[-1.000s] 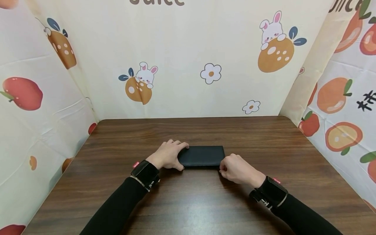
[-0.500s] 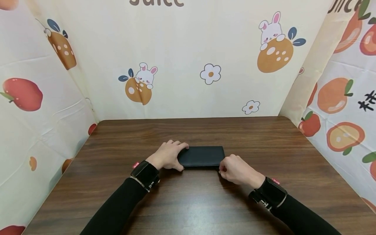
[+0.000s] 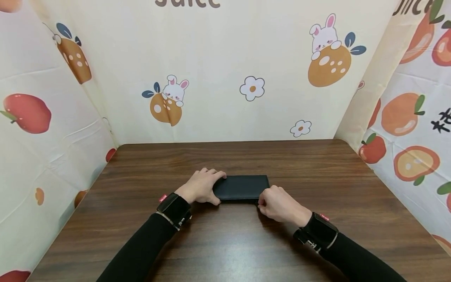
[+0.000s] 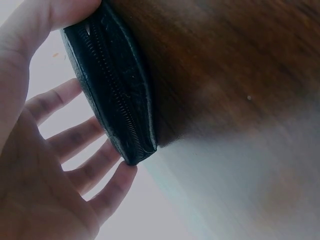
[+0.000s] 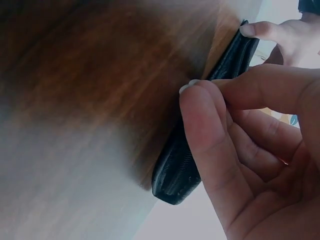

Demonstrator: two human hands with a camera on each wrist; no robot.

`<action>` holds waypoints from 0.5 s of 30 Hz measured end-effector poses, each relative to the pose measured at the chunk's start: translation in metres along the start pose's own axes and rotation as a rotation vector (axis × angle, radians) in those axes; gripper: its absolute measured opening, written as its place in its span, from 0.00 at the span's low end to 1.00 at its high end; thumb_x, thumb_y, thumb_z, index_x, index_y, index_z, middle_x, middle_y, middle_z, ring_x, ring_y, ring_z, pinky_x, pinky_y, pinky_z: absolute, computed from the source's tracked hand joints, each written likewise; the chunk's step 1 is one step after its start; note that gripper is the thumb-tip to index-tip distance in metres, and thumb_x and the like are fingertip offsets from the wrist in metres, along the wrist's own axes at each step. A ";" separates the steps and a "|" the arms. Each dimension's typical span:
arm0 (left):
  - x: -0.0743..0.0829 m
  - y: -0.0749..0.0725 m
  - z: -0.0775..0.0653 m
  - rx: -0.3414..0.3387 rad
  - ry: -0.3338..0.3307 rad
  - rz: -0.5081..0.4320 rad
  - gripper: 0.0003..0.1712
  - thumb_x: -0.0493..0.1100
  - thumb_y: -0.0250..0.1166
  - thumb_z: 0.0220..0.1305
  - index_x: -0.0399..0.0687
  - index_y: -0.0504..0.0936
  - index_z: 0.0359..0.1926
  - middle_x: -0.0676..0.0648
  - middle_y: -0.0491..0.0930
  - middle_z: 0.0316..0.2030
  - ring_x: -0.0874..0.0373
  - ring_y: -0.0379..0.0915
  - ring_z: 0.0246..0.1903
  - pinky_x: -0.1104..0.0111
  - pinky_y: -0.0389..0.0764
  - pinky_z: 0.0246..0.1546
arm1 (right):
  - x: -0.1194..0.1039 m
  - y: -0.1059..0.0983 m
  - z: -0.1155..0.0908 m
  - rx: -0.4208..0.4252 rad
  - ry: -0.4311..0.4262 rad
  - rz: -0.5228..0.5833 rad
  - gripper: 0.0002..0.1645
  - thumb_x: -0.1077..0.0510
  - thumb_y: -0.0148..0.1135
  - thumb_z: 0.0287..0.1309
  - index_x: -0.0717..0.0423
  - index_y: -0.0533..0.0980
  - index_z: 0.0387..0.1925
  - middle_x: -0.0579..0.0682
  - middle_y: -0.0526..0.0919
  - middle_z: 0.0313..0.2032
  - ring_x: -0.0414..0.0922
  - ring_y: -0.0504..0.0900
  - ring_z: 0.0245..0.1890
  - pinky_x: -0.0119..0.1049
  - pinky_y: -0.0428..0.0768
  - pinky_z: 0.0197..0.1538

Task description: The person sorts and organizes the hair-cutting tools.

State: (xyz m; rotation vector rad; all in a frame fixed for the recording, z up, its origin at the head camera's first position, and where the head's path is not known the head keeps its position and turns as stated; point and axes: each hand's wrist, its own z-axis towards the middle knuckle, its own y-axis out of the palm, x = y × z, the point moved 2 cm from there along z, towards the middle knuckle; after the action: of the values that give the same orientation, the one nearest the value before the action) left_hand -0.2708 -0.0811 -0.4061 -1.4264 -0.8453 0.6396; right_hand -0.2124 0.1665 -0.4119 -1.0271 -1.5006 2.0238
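A black zip wallet [image 3: 241, 187] lies flat on the table, its long zipped edge towards me. My left hand [image 3: 201, 186] grips its left end, thumb at the front edge and fingers spread along the far side. The zipper teeth [image 4: 119, 100] show along that edge in the left wrist view. At the front right, my right hand [image 3: 282, 204] pinches thumb and forefinger together on the zipped edge. The zipper pull is hidden by those fingertips [image 5: 200, 107]. Beyond them, the wallet's right end [image 5: 174, 180] shows in the right wrist view.
The brown wood-grain table [image 3: 225, 246] reaches to a cream printed curtain [image 3: 218, 109] at the back. Printed fabric also hangs along the left [image 3: 53, 164] and right sides [image 3: 398, 117]. Both wrists wear black camera bands.
My right hand has slid slightly left along the wallet's front edge, mostly in the last half second. The left hand and the wallet stay in place.
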 end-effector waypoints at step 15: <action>-0.001 0.002 0.001 -0.001 -0.001 0.006 0.46 0.61 0.70 0.39 0.62 0.64 0.61 0.52 0.67 0.55 0.52 0.59 0.51 0.54 0.61 0.52 | -0.005 0.004 0.004 -0.010 -0.018 0.008 0.10 0.63 0.57 0.51 0.46 0.79 0.22 0.34 0.73 0.18 0.30 0.67 0.15 0.30 0.71 0.25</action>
State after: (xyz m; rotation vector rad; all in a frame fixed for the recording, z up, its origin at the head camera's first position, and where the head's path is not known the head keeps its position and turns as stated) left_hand -0.2724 -0.0812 -0.4078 -1.4295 -0.8431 0.6447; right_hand -0.2122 0.1594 -0.4132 -1.0232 -1.5194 2.0381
